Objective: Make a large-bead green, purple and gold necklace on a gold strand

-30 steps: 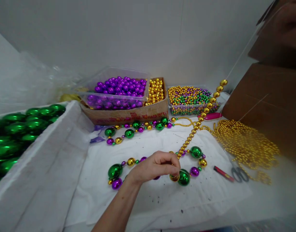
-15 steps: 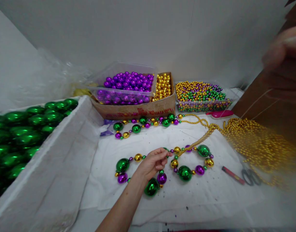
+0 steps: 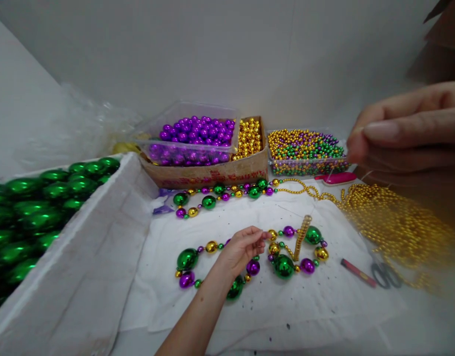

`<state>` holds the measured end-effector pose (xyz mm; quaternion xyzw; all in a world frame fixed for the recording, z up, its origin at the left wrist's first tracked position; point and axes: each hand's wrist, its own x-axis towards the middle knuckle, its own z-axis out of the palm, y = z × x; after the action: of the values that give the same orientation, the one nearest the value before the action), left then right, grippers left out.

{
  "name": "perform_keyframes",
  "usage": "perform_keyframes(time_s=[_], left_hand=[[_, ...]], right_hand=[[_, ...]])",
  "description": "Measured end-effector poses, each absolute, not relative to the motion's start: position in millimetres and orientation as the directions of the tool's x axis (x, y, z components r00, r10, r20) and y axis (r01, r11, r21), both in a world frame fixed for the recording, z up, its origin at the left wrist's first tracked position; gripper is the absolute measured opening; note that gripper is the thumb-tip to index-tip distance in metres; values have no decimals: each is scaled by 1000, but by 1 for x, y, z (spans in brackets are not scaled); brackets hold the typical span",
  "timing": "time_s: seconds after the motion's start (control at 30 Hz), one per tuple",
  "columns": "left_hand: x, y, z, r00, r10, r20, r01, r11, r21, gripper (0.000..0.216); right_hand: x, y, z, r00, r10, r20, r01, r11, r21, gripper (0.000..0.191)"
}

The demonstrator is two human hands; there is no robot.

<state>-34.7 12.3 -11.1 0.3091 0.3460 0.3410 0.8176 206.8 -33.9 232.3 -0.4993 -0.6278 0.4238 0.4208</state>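
My left hand (image 3: 246, 252) reaches over the white cloth, thumb and fingers pinched at the gold end of a bead necklace (image 3: 284, 267). This necklace has large green, purple and gold balls with small beads between, laid in two loops. A folded strand of small gold beads (image 3: 303, 236) rises steeply inside the right loop. Close to the camera on the right, my right hand (image 3: 409, 126) is closed in a pinch. Thin clear thread shows below its fingertips; the held end is hidden.
A white foam box (image 3: 97, 237) of green balls stands left. Behind are a cardboard box (image 3: 208, 175) with purple and gold balls, a tub of small beads (image 3: 305, 148) and another necklace (image 3: 208, 201). A gold bead pile (image 3: 390, 212), scissors (image 3: 386, 274) and red cutter (image 3: 358, 273) lie right.
My right hand has come lower and left, further into view. The gold strand has swung from a long slant to a shorter, steeper stack. My left hand stays nearly in place.
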Motion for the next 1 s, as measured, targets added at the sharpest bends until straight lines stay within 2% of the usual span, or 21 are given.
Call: perform_keyframes(time_s=[0.1,0.17,0.3,0.43,0.6,0.67,0.83,1.0], left_hand=[[-32,7,11,545,813,-204,-357,445,821,13],[-29,3,28,601,793,-99,-313,348,884,14],[-20,-4,48,717,695,-48,-127,198,972,14],[-14,-11,55,792,610,-17,-99,156,983,11],[-27,-19,62,765,643,42,-222,202,954,16],[-33,-22,62,751,657,66,-294,243,924,18],[-36,-29,44,796,602,62,-377,414,828,18],[-38,-35,14,853,520,-29,-267,484,834,17]], right_hand=[[201,-28,226,-374,926,-49,233,43,-972,19],[195,-26,225,-407,912,-58,212,32,-977,20],[186,-25,233,-338,939,61,155,120,-981,23],[187,-20,247,-188,967,171,83,189,-978,37],[199,-8,252,113,965,236,-50,242,-969,54],[204,-5,250,172,950,259,-88,277,-957,52],[207,-6,244,192,927,322,-148,352,-924,35],[206,-4,227,75,947,314,-183,322,-929,36]])
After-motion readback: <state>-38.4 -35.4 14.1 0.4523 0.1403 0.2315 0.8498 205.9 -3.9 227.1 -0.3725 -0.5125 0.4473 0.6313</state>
